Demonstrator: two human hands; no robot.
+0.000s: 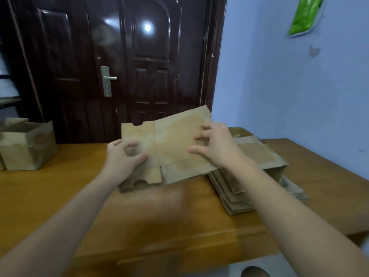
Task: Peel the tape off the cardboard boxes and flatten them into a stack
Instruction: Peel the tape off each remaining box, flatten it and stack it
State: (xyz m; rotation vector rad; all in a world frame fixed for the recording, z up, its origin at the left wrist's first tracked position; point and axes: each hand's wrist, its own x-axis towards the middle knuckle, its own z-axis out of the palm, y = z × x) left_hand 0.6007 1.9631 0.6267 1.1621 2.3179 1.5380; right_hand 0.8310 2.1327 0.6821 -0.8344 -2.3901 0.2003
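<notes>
Flattened box left of stack

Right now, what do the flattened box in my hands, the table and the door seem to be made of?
Flattened box: brown cardboard, matte and scuffed, with creases and cut flaps; pale patches could be tape residue.
Table: looks like wood or a wood veneer, orange-brown with a soft sheen; the blur hides the grain.
Door: dark brown and glossy, reflecting a lamp; painted metal or lacquered wood, cannot tell which.

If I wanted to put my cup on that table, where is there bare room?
Bare wood lies between the open box at the left and the flattened box under both hands, and along the table near edge. The right side is crowded by the stack.
</notes>
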